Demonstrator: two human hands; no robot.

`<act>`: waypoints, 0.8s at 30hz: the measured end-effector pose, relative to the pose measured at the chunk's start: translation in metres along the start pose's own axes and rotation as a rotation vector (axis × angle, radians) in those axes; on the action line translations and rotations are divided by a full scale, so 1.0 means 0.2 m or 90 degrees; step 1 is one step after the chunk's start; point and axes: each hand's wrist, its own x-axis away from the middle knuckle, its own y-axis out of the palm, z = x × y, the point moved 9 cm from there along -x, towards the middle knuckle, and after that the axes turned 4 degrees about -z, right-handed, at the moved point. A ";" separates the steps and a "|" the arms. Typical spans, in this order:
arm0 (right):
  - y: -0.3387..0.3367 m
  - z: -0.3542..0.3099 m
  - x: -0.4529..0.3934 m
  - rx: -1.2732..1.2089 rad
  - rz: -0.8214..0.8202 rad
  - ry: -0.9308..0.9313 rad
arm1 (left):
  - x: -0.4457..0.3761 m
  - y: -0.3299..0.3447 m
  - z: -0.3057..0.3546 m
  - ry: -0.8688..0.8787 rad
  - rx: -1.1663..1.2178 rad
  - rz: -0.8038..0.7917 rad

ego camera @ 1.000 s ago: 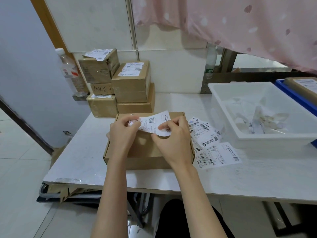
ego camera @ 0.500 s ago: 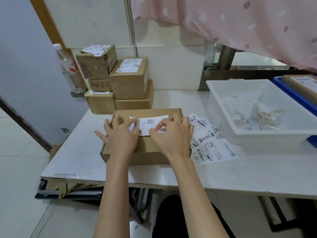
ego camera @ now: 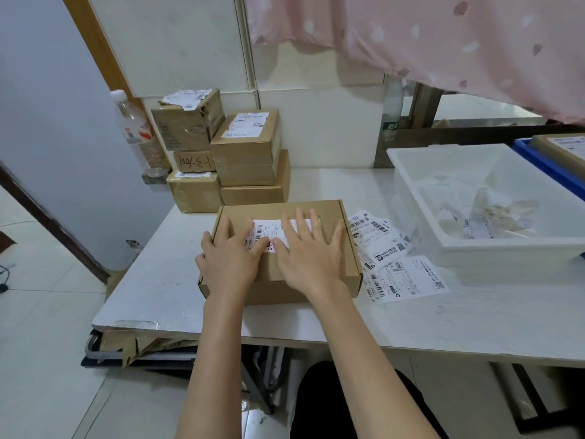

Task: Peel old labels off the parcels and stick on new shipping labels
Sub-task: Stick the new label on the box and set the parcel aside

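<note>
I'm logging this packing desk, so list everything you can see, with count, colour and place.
flat box: one, brown, table front, under both hands
label: one, white, on the flat box lid
stacked boxes: about six, brown, table's back left
loose labels: a pile, white, right of the flat box
tub: one, white, table right, holding crumpled paper scraps
crate: one, blue, behind the tub, holding another brown box
bottle: one, clear, left of the stacked boxes
curtain: one, pink, top right
table: one, white
left hand: flat on the label
right hand: flat on the label
</note>
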 end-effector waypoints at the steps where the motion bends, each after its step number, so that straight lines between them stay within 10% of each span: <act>1: -0.01 0.04 0.01 0.009 0.003 0.014 | 0.00 0.00 0.00 -0.003 0.004 0.003; 12: -0.22 0.33 0.10 -0.279 0.197 0.128 | -0.03 -0.07 -0.14 -0.058 0.072 0.036; 24: -0.18 0.39 0.14 -0.395 0.125 0.206 | 0.04 -0.09 -0.25 -0.160 0.151 0.009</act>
